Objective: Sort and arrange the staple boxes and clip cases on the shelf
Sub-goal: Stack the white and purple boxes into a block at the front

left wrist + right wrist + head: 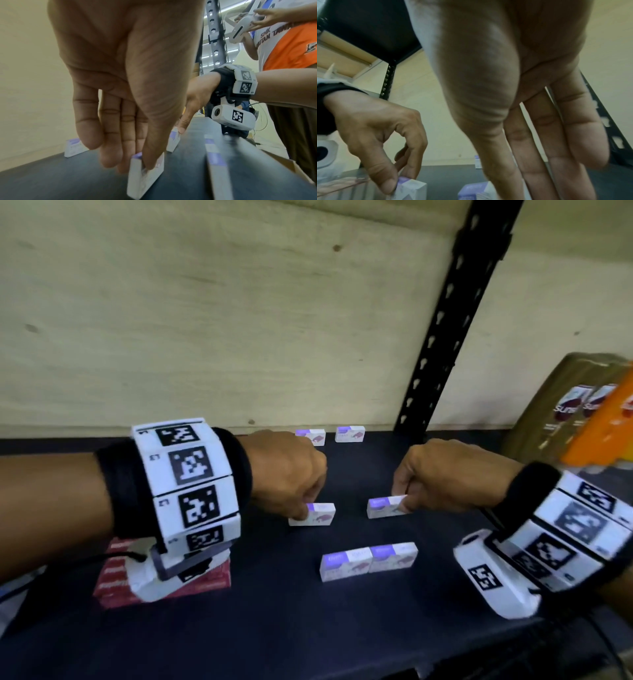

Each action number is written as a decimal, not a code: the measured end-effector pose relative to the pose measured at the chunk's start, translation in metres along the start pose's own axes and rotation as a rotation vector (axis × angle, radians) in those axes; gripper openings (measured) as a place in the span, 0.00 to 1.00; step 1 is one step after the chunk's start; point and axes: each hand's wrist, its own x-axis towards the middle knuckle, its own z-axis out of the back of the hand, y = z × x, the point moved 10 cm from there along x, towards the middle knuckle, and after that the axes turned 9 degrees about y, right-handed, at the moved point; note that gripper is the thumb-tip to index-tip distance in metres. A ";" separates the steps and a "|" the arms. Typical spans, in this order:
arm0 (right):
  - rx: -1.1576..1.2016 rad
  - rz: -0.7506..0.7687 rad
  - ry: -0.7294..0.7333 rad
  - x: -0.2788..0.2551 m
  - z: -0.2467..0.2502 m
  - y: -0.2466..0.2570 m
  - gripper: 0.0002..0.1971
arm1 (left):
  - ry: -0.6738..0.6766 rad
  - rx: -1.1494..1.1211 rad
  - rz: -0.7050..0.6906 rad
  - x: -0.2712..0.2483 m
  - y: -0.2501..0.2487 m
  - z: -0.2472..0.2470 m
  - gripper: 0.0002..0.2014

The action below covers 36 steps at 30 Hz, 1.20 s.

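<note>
Several small white-and-purple staple boxes stand on the dark shelf (239,628). My left hand (306,508) pinches the left end of one staple box (317,514) between thumb and fingers; the left wrist view shows that box (145,175) under the thumb. To its right, my right hand (404,501) pinches the right end of a second box (383,507), seen low in the right wrist view (476,192). Two boxes (346,563) (394,556) sit side by side nearer me. Two more (313,437) (349,434) stand apart at the back wall.
A red box (113,577) lies under my left wrist at the shelf's left. A black slotted upright (442,337) rises at the back right, with a brown wrapped pack (565,412) beyond it. Another person in an orange shirt (288,44) stands to the right.
</note>
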 end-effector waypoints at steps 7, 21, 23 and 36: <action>0.074 0.042 0.043 -0.029 -0.021 -0.002 0.03 | 0.035 -0.046 -0.012 -0.023 -0.016 -0.013 0.07; 0.110 0.138 0.114 -0.043 -0.035 0.002 0.10 | 0.150 -0.113 -0.044 -0.038 -0.029 -0.025 0.12; 0.113 0.127 0.158 -0.044 -0.039 0.003 0.18 | 0.211 -0.130 -0.044 -0.039 -0.032 -0.032 0.23; 0.089 0.215 0.103 -0.037 -0.044 0.033 0.13 | 0.102 -0.154 0.016 -0.027 -0.051 -0.031 0.18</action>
